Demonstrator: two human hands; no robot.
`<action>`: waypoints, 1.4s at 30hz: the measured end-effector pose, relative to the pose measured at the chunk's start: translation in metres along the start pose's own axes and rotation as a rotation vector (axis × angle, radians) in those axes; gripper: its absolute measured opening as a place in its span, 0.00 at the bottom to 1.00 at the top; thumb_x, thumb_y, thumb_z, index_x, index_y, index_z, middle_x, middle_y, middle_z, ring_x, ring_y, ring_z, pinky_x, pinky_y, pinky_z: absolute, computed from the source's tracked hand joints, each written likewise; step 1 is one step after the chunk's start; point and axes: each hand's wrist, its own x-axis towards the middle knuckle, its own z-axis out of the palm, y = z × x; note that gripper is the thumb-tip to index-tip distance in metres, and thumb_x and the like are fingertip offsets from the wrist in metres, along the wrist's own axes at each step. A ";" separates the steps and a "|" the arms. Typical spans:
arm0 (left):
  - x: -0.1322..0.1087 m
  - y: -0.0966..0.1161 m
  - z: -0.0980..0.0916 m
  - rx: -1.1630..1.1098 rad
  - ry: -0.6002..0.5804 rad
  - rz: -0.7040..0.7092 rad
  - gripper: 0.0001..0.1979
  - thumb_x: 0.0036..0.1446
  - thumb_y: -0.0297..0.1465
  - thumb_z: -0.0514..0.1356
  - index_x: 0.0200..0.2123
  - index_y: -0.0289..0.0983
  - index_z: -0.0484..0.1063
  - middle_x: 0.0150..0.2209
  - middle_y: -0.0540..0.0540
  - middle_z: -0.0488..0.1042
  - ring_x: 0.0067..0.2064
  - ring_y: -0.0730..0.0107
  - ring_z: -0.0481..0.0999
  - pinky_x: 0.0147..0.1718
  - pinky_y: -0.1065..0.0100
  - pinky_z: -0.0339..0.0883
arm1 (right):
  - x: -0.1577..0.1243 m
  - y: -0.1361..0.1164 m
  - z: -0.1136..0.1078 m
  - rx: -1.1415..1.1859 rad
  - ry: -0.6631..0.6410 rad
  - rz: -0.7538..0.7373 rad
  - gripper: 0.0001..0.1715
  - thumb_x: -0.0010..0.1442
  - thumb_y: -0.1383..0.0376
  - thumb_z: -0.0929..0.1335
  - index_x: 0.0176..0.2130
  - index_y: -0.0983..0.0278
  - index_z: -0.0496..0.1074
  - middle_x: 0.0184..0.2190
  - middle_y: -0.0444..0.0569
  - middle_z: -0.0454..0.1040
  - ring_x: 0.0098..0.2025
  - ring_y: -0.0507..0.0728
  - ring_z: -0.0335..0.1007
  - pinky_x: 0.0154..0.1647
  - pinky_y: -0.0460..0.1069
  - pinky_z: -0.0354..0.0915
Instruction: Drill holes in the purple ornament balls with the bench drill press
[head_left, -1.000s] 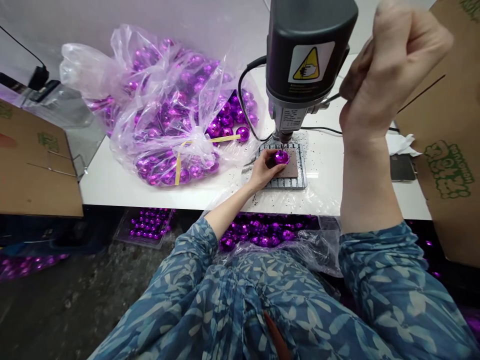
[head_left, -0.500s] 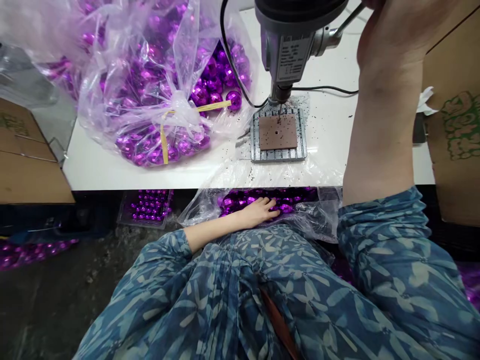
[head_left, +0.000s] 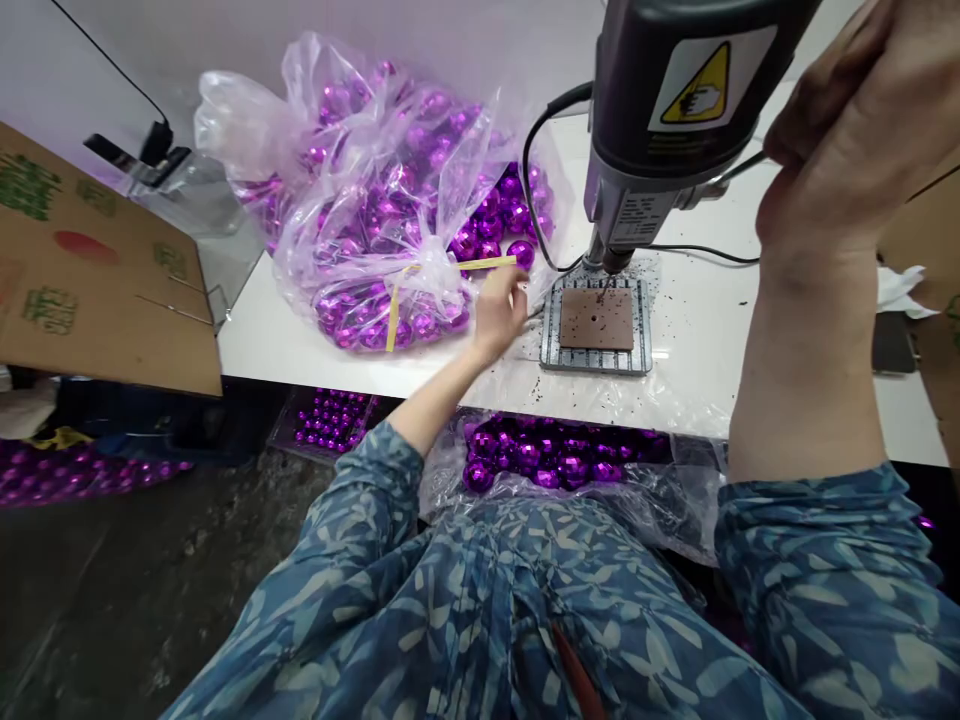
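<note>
Purple faceted ball (head_left: 520,255), ten o'clock from brown rectangular board (head_left: 596,320), beside left hand (head_left: 495,312).
Curled there, cannot tell whether loaded; right hand (head_left: 862,135) closed round metal rod lever (head_left: 742,171), two o'clock, presumably for feed control.

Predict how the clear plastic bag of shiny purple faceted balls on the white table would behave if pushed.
The bag would probably give and sag rather than slide stiffly: its plastic is wrinkled and loosely draped. The balls inside would likely roll against one another, being round. Some might spill at the right side, where a few look uncovered.
</note>
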 end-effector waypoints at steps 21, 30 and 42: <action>-0.009 0.046 -0.009 -1.034 -0.114 -0.871 0.26 0.58 0.41 0.76 0.55 0.41 0.76 0.51 0.40 0.83 0.54 0.57 0.83 0.55 0.55 0.79 | -0.012 -0.022 -0.001 0.054 0.062 -0.050 0.38 0.41 0.37 0.70 0.21 0.60 0.46 0.12 0.36 0.46 0.14 0.42 0.47 0.20 0.46 0.42; -0.013 0.031 0.060 -0.672 -0.106 -0.547 0.28 0.58 0.44 0.77 0.57 0.41 0.75 0.51 0.42 0.85 0.53 0.58 0.84 0.57 0.52 0.77 | -0.012 -0.020 -0.001 0.045 0.050 -0.055 0.36 0.43 0.39 0.69 0.21 0.60 0.47 0.10 0.35 0.47 0.13 0.42 0.47 0.18 0.46 0.42; -0.007 0.030 0.075 -0.326 -0.150 -0.366 0.27 0.55 0.40 0.79 0.56 0.41 0.78 0.54 0.39 0.83 0.60 0.49 0.80 0.60 0.45 0.74 | -0.014 -0.013 -0.002 0.087 0.049 -0.096 0.39 0.45 0.37 0.69 0.22 0.60 0.44 0.11 0.36 0.50 0.13 0.42 0.47 0.18 0.46 0.38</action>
